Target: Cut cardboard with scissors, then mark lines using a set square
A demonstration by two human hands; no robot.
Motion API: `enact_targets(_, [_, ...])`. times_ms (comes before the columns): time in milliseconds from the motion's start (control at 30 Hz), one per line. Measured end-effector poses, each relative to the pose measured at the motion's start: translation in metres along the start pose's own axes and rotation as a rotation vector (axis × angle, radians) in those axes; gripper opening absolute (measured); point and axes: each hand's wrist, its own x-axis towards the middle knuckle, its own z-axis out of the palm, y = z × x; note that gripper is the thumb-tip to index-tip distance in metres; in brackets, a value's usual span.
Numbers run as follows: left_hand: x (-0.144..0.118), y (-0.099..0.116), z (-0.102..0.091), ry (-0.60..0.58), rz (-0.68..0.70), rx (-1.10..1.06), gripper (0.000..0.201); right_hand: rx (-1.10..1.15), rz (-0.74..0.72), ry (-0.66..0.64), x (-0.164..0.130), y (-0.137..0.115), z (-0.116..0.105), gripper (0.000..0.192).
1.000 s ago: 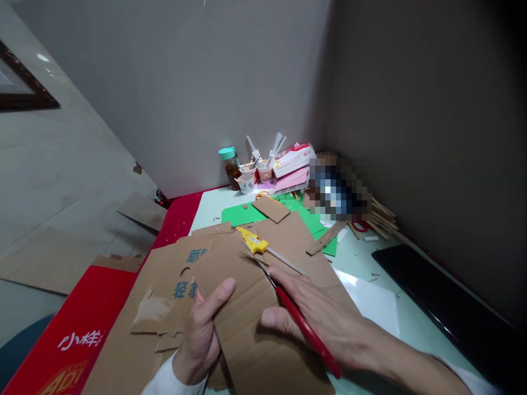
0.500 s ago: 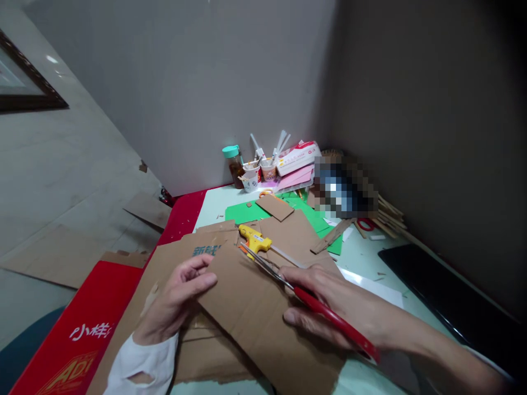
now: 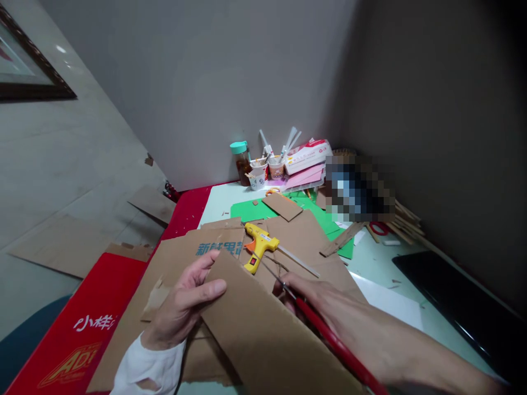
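My left hand [image 3: 181,307] pinches the upper left corner of a flat brown cardboard piece [image 3: 251,323], its thumb on the near face and the fingers behind. The piece tilts up and runs off the bottom of the view. In my right hand [image 3: 329,312] are scissors with red handles [image 3: 335,340], lying along the right edge of the piece. Their thin metal blades point up and left, and I cannot tell how far they are parted. Some right fingers are hidden behind the cardboard and scissors. Just beyond the blade tips lies a yellow glue gun [image 3: 262,240] with a glue stick in it.
Larger cardboard sheets [image 3: 164,263] lie underneath. Farther back are green sheets [image 3: 247,208], a small cardboard rectangle [image 3: 282,206], paper cups [image 3: 258,180] and a teal-lidded bottle [image 3: 242,164]. A black object [image 3: 444,291] lies right, a red box [image 3: 69,323] left.
The scissors have shifted from over the cardboard's face to its right edge. The cardboard has tilted up, and my right fingertips have gone behind it. The whole view has shifted slightly.
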Motion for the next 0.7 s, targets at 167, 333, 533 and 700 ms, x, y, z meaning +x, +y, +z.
enact_targets(167, [0.004,-0.006,0.007,-0.002,-0.048,-0.036,0.043,-0.035,0.095,-0.105,-0.005,-0.005,0.006,0.054])
enact_targets(333, [0.004,-0.009,0.014,-0.022,-0.081,-0.043,0.04,-0.088,0.047,-0.063,-0.006,-0.001,0.01,0.045])
enact_targets(533, [0.005,-0.01,0.009,-0.053,-0.085,-0.021,0.043,-0.143,-0.046,0.026,-0.009,0.005,0.014,0.035])
enact_targets(700, [0.009,-0.01,0.001,-0.081,-0.065,-0.036,0.039,-0.095,0.033,-0.048,-0.007,-0.001,0.004,0.037])
